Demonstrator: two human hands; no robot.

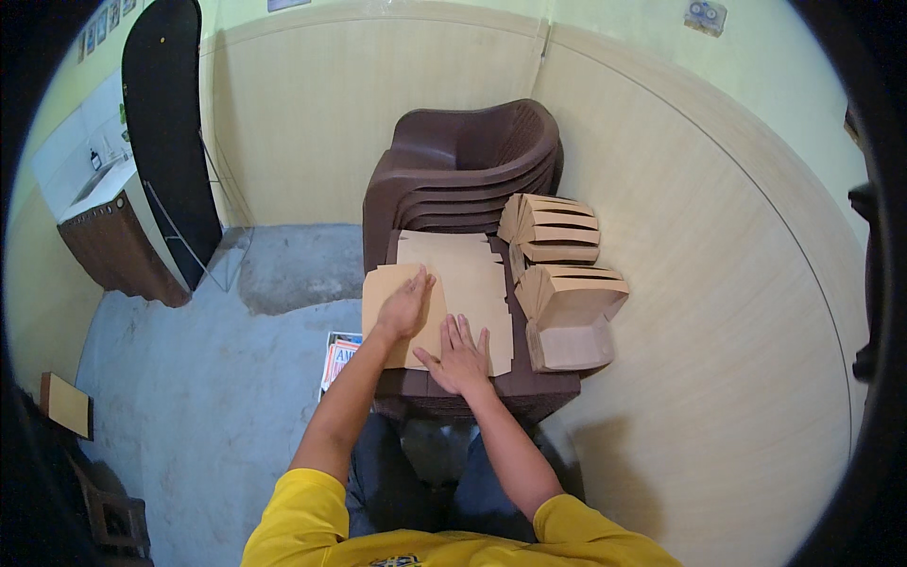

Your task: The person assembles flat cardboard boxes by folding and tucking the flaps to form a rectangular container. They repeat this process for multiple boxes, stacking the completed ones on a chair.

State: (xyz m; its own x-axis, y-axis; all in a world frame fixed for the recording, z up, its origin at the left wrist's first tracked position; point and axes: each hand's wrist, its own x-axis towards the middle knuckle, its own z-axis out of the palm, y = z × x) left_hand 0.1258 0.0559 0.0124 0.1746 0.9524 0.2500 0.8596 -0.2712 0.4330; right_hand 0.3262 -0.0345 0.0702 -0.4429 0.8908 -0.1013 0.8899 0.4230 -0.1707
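Note:
A flat brown cardboard box blank (477, 283) with notched edges lies on the seat of a stack of brown plastic chairs (472, 170). Along its left side a cardboard panel (381, 295) lies flat and reaches past the seat's edge. My left hand (406, 307) rests on this panel with its fingers stretched out and held side by side, pointing away from me. Close to the blank's near edge, my right hand (460, 354) is pressed flat with fingers spread. Neither hand grasps anything. Whether several sheets are stacked under my palms, I cannot tell.
Right of the blank stand folded cardboard boxes: an open one (572, 321) and a nested stack (557, 227) behind it. Printed papers (340, 357) lie beside the seat's left edge. A black board (165, 123) leans near a sink counter (104, 189). Wooden panelling (718, 283) runs along the right.

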